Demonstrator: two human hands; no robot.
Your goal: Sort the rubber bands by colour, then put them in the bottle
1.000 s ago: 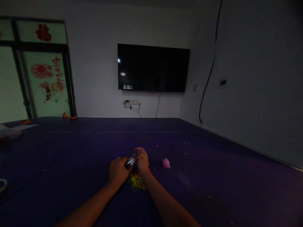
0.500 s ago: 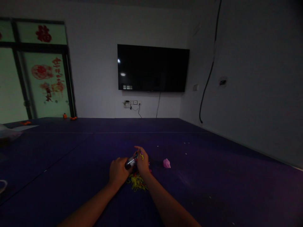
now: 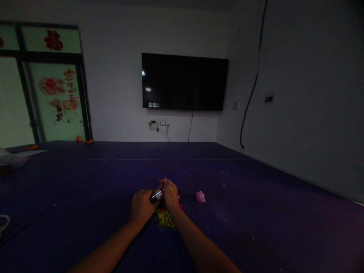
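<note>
Since the earlier head view, my right hand (image 3: 171,198) has curled inward. My left hand (image 3: 141,204) keeps the clear jar (image 3: 157,194) in its grip, tilted toward two o'clock, apparently for steadiness; contents unclear. Coloured bands (image 3: 170,188) touch my right hand; its pinch I cannot tell. Yellow loops (image 3: 165,220) lie at six o'clock.

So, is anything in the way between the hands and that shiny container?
Nothing visible is: the left hand holds one end of the shiny container, and the right hand is at the other. The yellow loops lie on the near side, the pink thing off to the right.
</note>
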